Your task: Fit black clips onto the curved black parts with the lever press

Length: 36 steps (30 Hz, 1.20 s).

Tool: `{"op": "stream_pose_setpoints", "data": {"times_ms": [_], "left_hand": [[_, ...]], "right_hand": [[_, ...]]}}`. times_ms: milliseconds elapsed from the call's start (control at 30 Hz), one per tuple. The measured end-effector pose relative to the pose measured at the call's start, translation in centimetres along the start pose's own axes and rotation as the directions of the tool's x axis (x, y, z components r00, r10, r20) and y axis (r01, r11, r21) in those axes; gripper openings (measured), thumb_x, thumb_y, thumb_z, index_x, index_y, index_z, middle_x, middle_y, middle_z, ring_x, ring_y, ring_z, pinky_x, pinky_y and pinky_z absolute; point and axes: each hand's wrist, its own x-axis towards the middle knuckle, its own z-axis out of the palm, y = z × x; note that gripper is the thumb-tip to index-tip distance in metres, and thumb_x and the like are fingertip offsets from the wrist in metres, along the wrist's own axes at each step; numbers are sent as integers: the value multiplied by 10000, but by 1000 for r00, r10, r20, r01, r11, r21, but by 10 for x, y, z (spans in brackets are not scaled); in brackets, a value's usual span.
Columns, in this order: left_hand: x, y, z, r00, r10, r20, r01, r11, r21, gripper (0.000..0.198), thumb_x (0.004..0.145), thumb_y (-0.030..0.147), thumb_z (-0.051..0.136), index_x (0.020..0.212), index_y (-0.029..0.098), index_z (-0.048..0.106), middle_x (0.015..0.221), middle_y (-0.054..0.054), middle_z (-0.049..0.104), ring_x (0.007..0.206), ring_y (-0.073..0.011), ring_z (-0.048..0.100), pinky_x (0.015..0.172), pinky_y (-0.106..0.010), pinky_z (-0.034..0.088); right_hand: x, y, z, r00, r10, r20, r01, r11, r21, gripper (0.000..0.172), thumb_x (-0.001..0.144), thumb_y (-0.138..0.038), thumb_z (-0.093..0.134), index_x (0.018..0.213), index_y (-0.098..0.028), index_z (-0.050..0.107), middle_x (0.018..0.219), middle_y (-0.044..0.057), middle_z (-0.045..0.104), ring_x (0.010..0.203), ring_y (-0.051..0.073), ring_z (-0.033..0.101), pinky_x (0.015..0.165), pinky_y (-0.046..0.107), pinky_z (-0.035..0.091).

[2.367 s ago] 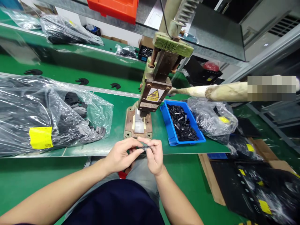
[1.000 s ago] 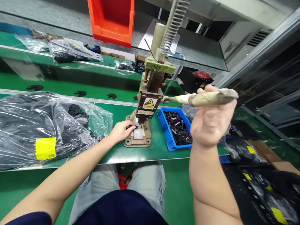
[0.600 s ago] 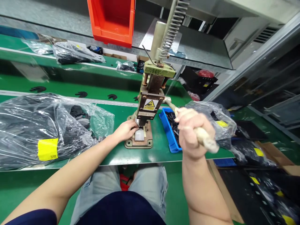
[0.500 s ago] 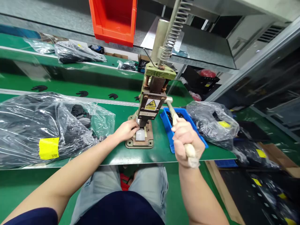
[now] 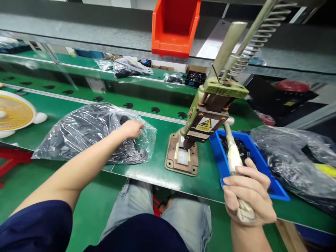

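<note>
My right hand [image 5: 249, 190] is wrapped around the pale, tape-covered lever handle [image 5: 233, 154] of a green hand press [image 5: 207, 108], whose front bears a yellow warning sticker. My left hand [image 5: 132, 129] is over the mouth of a clear plastic bag [image 5: 86, 129] full of dark flat parts. Its fingers are loosely bent and apart from each other, with nothing visible in them; the undersides are hidden. On the press base [image 5: 172, 164], a whitish translucent block [image 5: 183, 156] sits under the ram [image 5: 189, 141].
Right of the press stands a blue tray [image 5: 278, 194] holding black parts, beside another filled plastic bag [image 5: 296, 157]. Several dark curved pieces [image 5: 155, 110] lie in a row on the green strip behind. An orange bin [image 5: 173, 45] hangs at the shelf. A yellow-and-white fan [image 5: 15, 112] is at left.
My left hand has left the press base and moved left to the bag. My right hand keeps its hold on the lever. The view has swung left.
</note>
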Motion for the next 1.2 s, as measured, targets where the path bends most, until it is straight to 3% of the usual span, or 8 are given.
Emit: {"op": "stream_pose_setpoints", "data": {"times_ms": [100,167,300,500,667,900,1033,1200], "left_hand": [[-8,-55,-14,967,-174,186,160,983,91,446,743,326,762,1179,233,777,1202,-148,767,1117,-348,686,973,-397,506],[-14,-71,-17,935,-210,287,193,977,87,493,696,336,773,1183,262,774,1180,-123,777,1048,-325,698,917,-366,505],[-22,-72,-16,929,-147,339,145,989,34,324,687,356,747,995,259,776,1010,-70,784,893,-263,685,824,-317,472],[-21,-60,-35,971,-108,213,155,963,-220,274,806,498,674,897,242,712,771,-4,714,710,-203,619,698,-298,428],[-19,-13,-37,982,-100,159,181,722,-668,409,875,608,679,877,211,579,667,9,667,598,-165,607,594,-276,454],[-8,95,16,965,92,247,224,210,-952,478,838,553,829,928,192,529,690,-51,746,580,-174,718,581,-271,579],[5,142,41,944,130,302,286,131,-949,417,874,467,832,909,185,526,639,-49,731,533,-163,708,527,-234,558],[22,172,52,944,106,313,297,144,-944,354,911,394,808,888,186,522,576,-38,698,478,-155,680,491,-219,544]], "right_hand": [[-3,-2,4,998,55,-33,-54,998,12,116,813,-242,723,704,-275,704,712,8,695,811,262,721,911,601,646],[-4,-2,6,997,68,-44,-67,997,27,112,804,-227,719,705,-277,697,722,9,693,776,256,715,893,596,643],[-3,-3,8,993,92,-79,-90,996,28,104,795,-233,711,702,-271,683,722,12,689,768,257,711,895,604,632],[-5,-4,10,989,113,-92,-108,993,52,119,793,-229,707,686,-267,669,722,12,693,768,253,703,900,619,624],[-6,-7,14,988,107,-110,-101,993,60,129,813,-219,694,694,-242,648,740,6,690,820,239,702,950,623,601],[-6,-11,13,990,109,-89,-106,993,45,155,862,-239,668,716,-228,615,764,-14,679,901,220,710,998,618,601],[-7,-13,12,989,116,-90,-112,993,48,162,876,-254,667,725,-226,616,766,-6,672,911,226,709,1018,628,594],[-9,-12,13,989,121,-85,-117,992,48,161,888,-265,657,738,-238,605,768,-16,674,921,217,708,1033,612,591]]}}
